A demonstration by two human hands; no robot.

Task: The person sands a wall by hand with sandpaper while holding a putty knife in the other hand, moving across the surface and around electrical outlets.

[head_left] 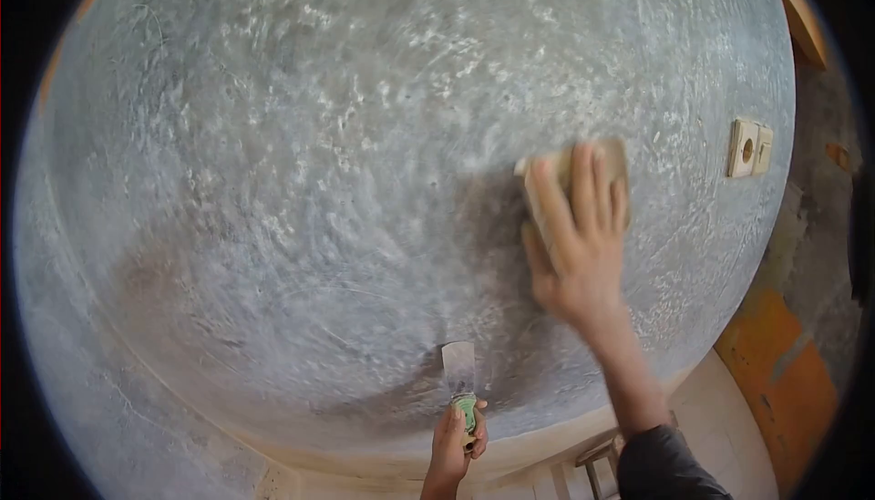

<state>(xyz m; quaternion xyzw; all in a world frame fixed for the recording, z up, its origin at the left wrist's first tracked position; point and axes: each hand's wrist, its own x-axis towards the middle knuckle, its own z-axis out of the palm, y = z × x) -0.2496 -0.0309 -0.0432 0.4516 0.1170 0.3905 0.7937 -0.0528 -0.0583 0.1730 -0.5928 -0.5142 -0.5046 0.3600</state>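
A rough grey wall with whitish patches fills most of the view. Against it, right of centre, my right hand presses a flat, light brown sheet or pad, its fingers laid over the piece. What the pad is made of is too blurred to tell. Low in the middle, my left hand is wrapped round the green and tan handle of a putty knife. The knife's wide metal blade points up, close to the wall.
On the wall at the right is a socket and switch plate. Beyond the wall's right edge shows an orange and grey surface. A wooden frame-like object stands at the bottom, beside my right sleeve.
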